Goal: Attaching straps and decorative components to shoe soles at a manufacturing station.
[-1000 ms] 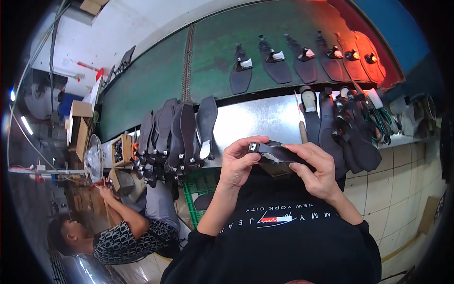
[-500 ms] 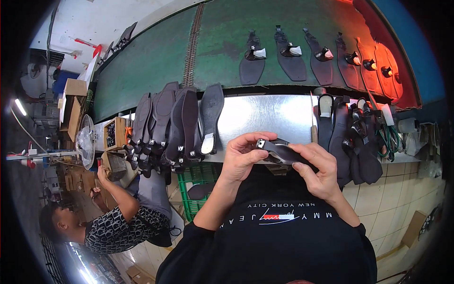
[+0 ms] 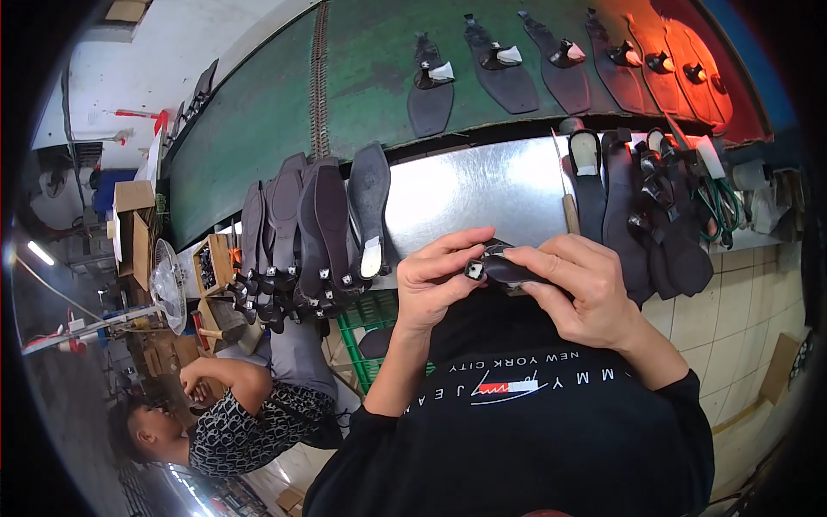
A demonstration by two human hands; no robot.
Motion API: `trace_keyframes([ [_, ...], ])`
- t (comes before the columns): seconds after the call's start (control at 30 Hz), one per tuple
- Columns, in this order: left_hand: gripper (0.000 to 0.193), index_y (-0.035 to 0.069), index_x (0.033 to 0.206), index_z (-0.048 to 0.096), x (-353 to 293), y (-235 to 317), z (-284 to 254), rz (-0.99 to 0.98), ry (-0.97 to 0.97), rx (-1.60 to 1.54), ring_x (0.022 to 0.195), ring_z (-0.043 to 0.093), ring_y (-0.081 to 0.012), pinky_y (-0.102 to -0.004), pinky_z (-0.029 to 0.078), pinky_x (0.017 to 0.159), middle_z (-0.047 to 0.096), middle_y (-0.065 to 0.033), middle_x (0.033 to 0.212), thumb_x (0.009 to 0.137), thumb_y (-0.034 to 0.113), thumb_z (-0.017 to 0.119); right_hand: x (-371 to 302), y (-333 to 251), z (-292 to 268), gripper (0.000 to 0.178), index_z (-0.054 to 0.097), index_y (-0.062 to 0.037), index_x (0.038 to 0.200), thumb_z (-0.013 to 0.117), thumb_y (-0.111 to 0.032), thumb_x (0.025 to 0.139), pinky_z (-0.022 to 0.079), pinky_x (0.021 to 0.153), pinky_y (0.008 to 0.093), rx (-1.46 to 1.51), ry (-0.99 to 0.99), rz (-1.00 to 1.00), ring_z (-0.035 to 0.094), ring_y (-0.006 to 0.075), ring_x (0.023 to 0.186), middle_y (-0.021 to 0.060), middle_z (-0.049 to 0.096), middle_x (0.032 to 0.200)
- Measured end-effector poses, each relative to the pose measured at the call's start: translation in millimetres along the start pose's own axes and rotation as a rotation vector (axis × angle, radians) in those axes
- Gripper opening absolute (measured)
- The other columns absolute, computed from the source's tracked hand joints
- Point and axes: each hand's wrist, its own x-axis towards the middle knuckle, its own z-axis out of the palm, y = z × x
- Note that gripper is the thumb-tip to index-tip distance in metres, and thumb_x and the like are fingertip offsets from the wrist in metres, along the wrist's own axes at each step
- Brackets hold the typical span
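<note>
In front of my chest, both hands hold a glossy black shoe part with a square, pale-marked heel tip. My left hand is closed around the end with the tip. From the other side, my right hand pinches the dark body, thumb below and fingers above. My fingers cover much of its shape. To the left of the hands lies a row of dark shoe soles, several with black heels hanging over the table edge. More dark soles and glossy heels are heaped to the right.
A metal tabletop lies beyond my hands, with a wooden-handled tool on it. Behind runs a green conveyor belt carrying a line of soles under red light. A co-worker, fan and green crate are left.
The shoe part has turned so its square tip faces me more, and my right fingers have moved closer to that end. The view has shifted; the co-worker's raised arm has come down.
</note>
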Motion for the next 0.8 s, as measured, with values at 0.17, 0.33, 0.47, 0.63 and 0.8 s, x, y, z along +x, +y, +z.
trace_keyframes([
  [0.17,0.040,-0.001,0.108,0.066,-2.8,-6.1,-4.0,0.021,-0.051,0.009,0.107,0.059,-0.0277,-0.0312,0.051,0.086,0.054,-0.0267,0.123,0.072,-0.016,0.059,-3.6,-0.3,1.9,0.034,0.066,-0.0065,0.101,0.071,-0.006,0.067,0.044,0.054,0.0320,-0.088,0.004,-0.031,0.056,0.0214,0.062,0.0046,0.055,0.073],
  [0.33,0.044,-0.002,0.108,0.066,-3.6,-0.6,1.1,0.088,-0.100,0.077,0.109,0.058,-0.0265,-0.0310,0.050,0.087,0.053,-0.0270,0.125,0.069,-0.018,0.055,-3.3,-4.3,1.6,0.032,0.066,-0.0056,0.099,0.071,-0.007,0.067,0.043,0.054,0.0318,-0.148,-0.012,-0.052,0.056,0.0209,0.063,0.0038,0.054,0.073],
  [0.47,0.041,-0.003,0.109,0.065,-8.1,-1.6,8.0,0.024,-0.035,0.148,0.109,0.058,-0.0233,-0.0291,0.052,0.084,0.052,-0.0254,0.127,0.072,-0.018,0.053,-2.8,-4.2,3.3,0.032,0.065,-0.0053,0.101,0.069,-0.008,0.070,0.044,0.054,0.0326,-0.209,-0.060,-0.055,0.056,0.0216,0.063,0.0043,0.053,0.073],
  [0.63,0.042,0.000,0.117,0.061,-8.6,0.2,23.5,-0.171,0.132,0.103,0.109,0.058,-0.0218,-0.0278,0.056,0.078,0.048,-0.0210,0.133,0.079,-0.014,0.048,-0.8,7.9,6.6,0.034,0.062,-0.0050,0.106,0.067,-0.009,0.073,0.046,0.056,0.0350,-0.134,-0.076,0.012,0.058,0.0257,0.065,0.0073,0.056,0.074],
  [0.8,0.043,0.002,0.124,0.056,-6.0,-2.0,22.9,-0.356,0.199,-0.011,0.113,0.055,-0.0212,-0.0298,0.057,0.078,0.046,-0.0148,0.137,0.085,-0.010,0.041,-5.7,19.1,15.5,0.021,0.064,-0.0067,0.096,0.065,-0.006,0.076,0.047,0.057,0.0351,0.022,-0.041,0.138,0.060,0.0264,0.066,0.0085,0.060,0.076],
])
